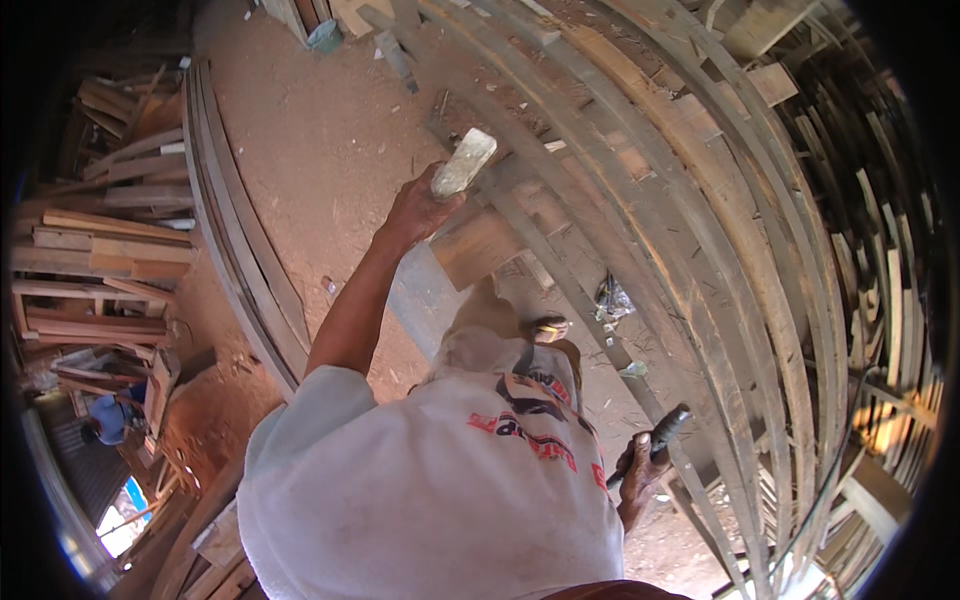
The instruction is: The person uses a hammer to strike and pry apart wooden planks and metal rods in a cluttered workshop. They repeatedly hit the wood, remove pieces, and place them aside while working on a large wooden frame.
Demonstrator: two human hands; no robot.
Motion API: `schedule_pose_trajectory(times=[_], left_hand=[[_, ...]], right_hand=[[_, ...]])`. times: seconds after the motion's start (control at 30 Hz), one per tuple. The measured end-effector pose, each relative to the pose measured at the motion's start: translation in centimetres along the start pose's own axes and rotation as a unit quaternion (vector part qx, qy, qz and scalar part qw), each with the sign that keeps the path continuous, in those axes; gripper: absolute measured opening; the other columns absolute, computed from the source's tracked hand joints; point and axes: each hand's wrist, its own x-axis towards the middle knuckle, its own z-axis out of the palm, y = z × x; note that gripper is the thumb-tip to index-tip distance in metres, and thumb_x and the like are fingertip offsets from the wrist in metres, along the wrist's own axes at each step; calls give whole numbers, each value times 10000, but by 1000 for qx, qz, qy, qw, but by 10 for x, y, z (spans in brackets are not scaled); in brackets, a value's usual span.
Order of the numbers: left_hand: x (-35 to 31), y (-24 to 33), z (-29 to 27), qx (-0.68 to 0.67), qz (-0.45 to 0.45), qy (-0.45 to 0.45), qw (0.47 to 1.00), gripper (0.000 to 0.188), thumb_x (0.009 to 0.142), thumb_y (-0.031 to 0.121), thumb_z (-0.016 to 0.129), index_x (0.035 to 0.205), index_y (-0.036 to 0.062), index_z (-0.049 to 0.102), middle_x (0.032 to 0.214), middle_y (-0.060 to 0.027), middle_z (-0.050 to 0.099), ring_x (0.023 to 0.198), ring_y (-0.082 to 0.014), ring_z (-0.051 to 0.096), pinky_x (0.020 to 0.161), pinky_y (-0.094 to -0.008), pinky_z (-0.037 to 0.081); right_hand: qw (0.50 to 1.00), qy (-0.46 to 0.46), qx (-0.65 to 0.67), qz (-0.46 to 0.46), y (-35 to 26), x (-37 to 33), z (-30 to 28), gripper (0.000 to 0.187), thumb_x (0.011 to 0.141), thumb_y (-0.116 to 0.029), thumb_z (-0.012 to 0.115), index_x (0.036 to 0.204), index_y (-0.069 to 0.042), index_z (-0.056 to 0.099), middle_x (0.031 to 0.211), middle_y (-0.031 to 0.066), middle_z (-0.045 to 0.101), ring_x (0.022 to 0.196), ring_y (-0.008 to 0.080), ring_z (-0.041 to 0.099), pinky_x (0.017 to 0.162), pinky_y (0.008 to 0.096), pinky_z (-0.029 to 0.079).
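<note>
My left hand (pixel 424 210) is stretched out ahead, closed round a pale, worn rectangular block (pixel 465 163), which juts out past the fingers. I cannot tell whether the block is wood or stone. Lower and to the right, my right hand (pixel 637 474) grips a dark rounded handle (pixel 669 428). A thin dark part sticks out on the hand's other side, so the tool's kind does not show. Long curved-looking planks (pixel 690 330) lie just beyond the right hand. Under the left hand's side, a flat brown board (pixel 475 248) rests by my leg.
Stacked timber (pixel 110 250) lines the left side, with long boards (pixel 235 210) on the reddish dirt floor (pixel 300 130). More narrow lumber (pixel 890 270) is piled at the far right. My sandalled foot (pixel 550 328) is near a crumpled plastic bag (pixel 614 297). A person in blue (pixel 110 418) is at the far left.
</note>
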Motion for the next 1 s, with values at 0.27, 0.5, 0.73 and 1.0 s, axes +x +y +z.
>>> schedule_pose_trajectory(times=[0.27,0.5,0.73,1.0], left_hand=[[6,5,-13,117,-69,-27,990,705,871,382,765,1437,60,495,1206,-240,705,1147,-396,681,979,-476,539],[8,5,-21,110,-30,-60,992,773,824,396,750,1443,19,481,1134,-275,694,1053,-442,686,922,-511,547],[8,4,-22,65,-32,-84,994,707,855,433,740,1407,62,499,1050,-271,708,968,-442,706,838,-517,566],[11,3,-38,54,-27,-111,992,645,895,355,738,1414,57,496,1109,-253,688,995,-425,703,847,-510,565]], right_hand=[[878,-134,76,-454,-240,10,101,564,970,-621,625,971,-61,558,611,25,523,479,129,500,433,258,382],[833,-226,178,-472,-332,78,296,453,944,-380,765,1051,31,608,729,80,652,551,139,583,499,300,474],[864,-199,8,-463,-371,120,435,487,976,-471,715,883,-12,582,592,28,553,509,128,572,484,322,495],[842,-151,-150,-496,-387,150,518,550,977,-513,690,950,32,618,606,108,588,536,192,583,523,376,486]])
